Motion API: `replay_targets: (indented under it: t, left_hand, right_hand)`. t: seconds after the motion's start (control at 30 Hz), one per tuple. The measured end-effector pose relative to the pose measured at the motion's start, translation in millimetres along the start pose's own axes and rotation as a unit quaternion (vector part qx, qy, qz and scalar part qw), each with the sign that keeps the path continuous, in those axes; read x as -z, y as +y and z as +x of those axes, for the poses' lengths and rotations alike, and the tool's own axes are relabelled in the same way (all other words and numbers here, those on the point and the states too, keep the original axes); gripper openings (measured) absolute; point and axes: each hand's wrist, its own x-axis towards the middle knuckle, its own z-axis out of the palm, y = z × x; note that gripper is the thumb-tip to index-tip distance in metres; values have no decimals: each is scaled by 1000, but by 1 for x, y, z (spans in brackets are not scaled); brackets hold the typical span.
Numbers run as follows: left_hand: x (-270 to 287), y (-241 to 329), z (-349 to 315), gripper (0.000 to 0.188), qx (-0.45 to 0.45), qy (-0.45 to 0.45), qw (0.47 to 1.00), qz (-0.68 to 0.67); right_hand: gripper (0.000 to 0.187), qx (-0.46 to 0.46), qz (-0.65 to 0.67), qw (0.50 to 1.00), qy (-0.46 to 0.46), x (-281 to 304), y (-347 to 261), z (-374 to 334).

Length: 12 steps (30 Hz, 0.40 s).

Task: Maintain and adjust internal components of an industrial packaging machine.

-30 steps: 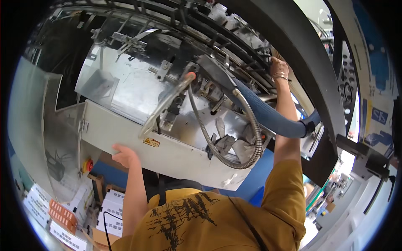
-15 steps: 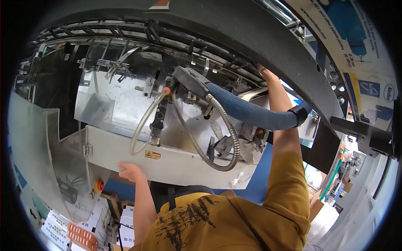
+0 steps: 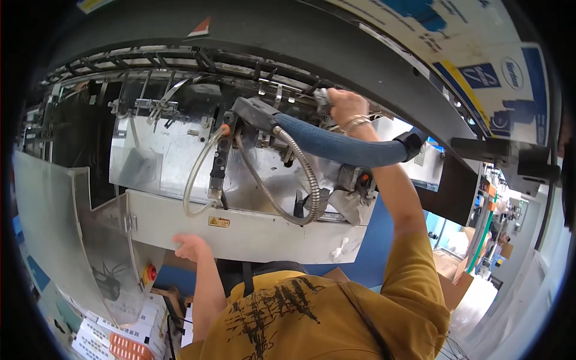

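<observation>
My right hand [image 3: 349,108] reaches past the thick blue sleeved hose to the rail of the machine. Its fingers are closed round a small grey crumpled piece that looks like a rag [image 3: 323,101], pressed at the dark guide rail [image 3: 264,77]. Part of my forearm is hidden behind the blue hose [image 3: 342,143]. My left hand [image 3: 193,247] is low at the lower edge of the white front panel [image 3: 270,237], fingers loosely stretched and apart, nothing seen in it. Whether it touches the panel I cannot tell.
A ribbed metal conduit [image 3: 313,186] and a clear tube [image 3: 193,180] loop over the metal plate [image 3: 171,168]. Grey cloths [image 3: 351,205] lie at the plate's right end. A clear hinged door [image 3: 102,240] stands at left, beside a red-and-yellow knob [image 3: 149,273]. A black beam [image 3: 384,78] crosses above.
My right hand has moved left along the rail, out from behind the black beam, and the grey rag now shows in it. My left hand stays nearly where it was. The view has shifted slightly.
</observation>
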Motion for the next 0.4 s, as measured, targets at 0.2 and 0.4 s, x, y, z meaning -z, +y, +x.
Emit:
replay_targets:
  t: [0.2, 0.4]
  left_hand:
    - [-16, -11, 17, 77, -1, 13, 1000, -14]
    - [-30, -13, 34, 78, 29, 65, 997, 4]
  right_hand:
    - [14, -21, 35, 996, -84, -16, -51, 42]
    - [26, -35, 181, 970, -159, -30, -33, 31]
